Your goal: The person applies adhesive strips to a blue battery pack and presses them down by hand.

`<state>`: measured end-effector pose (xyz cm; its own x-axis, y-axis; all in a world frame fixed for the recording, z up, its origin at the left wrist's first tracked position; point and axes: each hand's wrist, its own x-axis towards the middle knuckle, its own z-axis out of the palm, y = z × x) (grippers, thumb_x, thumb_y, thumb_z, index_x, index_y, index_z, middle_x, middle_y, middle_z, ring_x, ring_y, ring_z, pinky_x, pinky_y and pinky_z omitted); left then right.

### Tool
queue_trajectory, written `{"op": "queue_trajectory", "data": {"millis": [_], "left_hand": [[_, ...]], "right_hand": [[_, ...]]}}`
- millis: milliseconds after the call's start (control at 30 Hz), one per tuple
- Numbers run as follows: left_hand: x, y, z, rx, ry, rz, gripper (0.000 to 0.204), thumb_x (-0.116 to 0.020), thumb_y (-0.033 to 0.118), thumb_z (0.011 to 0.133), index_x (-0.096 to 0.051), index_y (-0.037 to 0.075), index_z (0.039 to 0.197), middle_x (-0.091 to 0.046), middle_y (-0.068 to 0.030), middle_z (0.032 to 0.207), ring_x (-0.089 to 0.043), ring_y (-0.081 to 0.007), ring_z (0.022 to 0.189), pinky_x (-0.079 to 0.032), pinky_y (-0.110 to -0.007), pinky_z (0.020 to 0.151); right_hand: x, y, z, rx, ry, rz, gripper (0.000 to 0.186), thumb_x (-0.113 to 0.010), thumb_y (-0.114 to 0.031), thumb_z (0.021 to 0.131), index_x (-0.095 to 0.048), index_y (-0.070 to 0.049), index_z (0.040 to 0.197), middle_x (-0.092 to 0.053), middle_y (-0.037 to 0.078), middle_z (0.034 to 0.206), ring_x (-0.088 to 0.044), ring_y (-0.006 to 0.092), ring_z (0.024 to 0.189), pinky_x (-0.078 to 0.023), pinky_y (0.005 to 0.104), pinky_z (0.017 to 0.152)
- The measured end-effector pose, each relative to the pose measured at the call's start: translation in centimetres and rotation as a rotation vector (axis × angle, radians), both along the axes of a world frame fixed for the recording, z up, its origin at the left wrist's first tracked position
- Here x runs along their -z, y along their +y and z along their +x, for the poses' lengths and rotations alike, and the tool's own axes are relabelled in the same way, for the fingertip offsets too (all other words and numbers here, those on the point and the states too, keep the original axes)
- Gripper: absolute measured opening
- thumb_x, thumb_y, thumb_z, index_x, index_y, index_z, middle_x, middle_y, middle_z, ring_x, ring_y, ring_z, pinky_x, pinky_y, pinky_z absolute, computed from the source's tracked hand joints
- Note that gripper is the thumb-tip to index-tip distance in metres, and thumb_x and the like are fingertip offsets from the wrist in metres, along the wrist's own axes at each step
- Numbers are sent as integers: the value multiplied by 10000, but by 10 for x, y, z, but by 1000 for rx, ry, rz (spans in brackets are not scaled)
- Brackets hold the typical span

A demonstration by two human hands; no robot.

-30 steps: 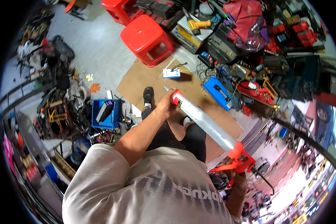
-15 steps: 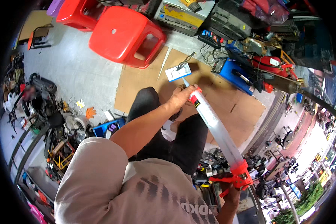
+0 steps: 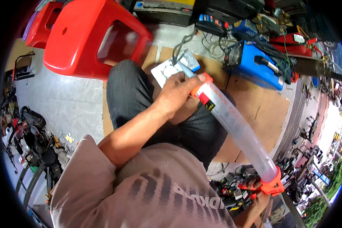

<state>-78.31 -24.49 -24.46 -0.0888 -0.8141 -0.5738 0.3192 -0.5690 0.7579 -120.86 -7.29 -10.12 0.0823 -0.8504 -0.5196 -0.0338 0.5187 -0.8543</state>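
Red at both ends, the caulking gun (image 3: pixel 239 128) is grasped by the left hand (image 3: pixel 178 90) in front and the right hand (image 3: pixel 260 200) behind, nozzle (image 3: pixel 187 71) pointed at a blue-and-white box (image 3: pixel 161 74); barrel (image 3: pixel 250 143) contents are indistinct.

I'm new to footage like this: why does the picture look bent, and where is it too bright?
Head view: the wide fisheye lens bends shapes toward the rim, so the caulking gun looks bowed, and the corners go black; head view, far right: the outdoor ground is washed out; head view, upper left: a sheen shows on the large red stool.
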Motion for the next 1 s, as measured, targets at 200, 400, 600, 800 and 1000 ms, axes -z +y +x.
{"op": "queue_trajectory", "data": {"millis": [200, 400, 600, 800, 1000], "left_hand": [[-14, 1, 5, -82, 132, 66, 404, -650, 349, 1015, -703, -20, 1173, -747, -109, 1009, -732, -176, 868, -618, -294, 666], [-18, -3, 5, -68, 87, 62, 440, -625, 373, 1017, -709, -16, 1206, -752, -118, 1038, -740, -185, 900, -627, -308, 668], [-10, 3, 9, -25, 42, 47, 449, -631, 372, 999, -714, -16, 1210, -753, -115, 1044, -738, -186, 896, -620, -292, 668], [-11, 3, 7, -3, 23, 52, 479, -650, 398, 987, -706, -18, 1219, -752, -121, 1069, -740, -183, 908, -622, -293, 674], [-14, 4, 2, -70, 88, 33, 495, -652, 403, 983, -681, -9, 1256, -751, -122, 1076, -741, -184, 916, -626, -302, 674]], "right_hand": [[6, 8, -4, -5, -14, -80, 579, -897, -432, 805, -614, -27, 1108, -662, 108, 981, -679, 299, 881, -561, 462, 807], [17, 23, -9, 22, -33, -120, 568, -896, -432, 804, -615, -27, 1086, -657, 109, 968, -675, 297, 872, -559, 462, 804], [24, 29, -13, 28, -47, -117, 557, -895, -433, 804, -616, -27, 1064, -652, 110, 955, -670, 295, 863, -557, 462, 801], [29, 34, -15, 35, -58, -108, 548, -894, -434, 803, -617, -26, 1043, -647, 111, 943, -666, 293, 855, -555, 463, 798], [29, 32, -14, 30, -61, -110, 539, -893, -435, 803, -618, -26, 1021, -642, 112, 930, -662, 290, 846, -552, 463, 795]]}}
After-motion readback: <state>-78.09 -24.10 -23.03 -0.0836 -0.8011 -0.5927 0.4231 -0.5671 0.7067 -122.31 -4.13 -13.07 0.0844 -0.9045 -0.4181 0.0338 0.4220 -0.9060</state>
